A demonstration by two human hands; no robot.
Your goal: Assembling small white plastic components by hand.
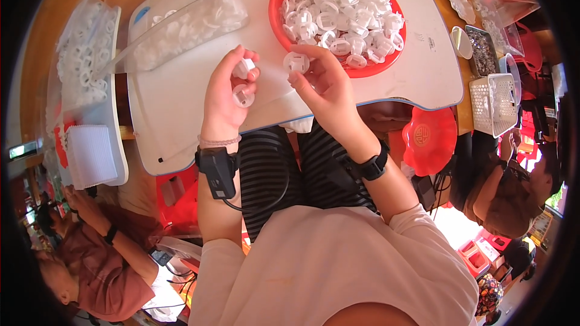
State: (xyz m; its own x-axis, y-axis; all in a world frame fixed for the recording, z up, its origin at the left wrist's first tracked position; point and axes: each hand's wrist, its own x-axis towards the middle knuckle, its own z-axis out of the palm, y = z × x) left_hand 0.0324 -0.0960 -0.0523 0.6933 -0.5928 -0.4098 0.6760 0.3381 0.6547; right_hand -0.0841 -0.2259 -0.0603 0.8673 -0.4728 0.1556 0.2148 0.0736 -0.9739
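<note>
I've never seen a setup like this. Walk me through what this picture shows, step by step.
There is no machine at work here: these are a person's two bare hands. The single picture comes from a wide camera worn on the person's head and looking down, so straight edges bend near the rim.

The left hand holds two small white pieces. The right hand holds a round white piece a little apart from them. A black band sits on each wrist.

On the pale table, a round red tray is heaped with similar white parts. To its left lies a clear plastic box with more whitish parts inside, too hazy to make out well.
</note>
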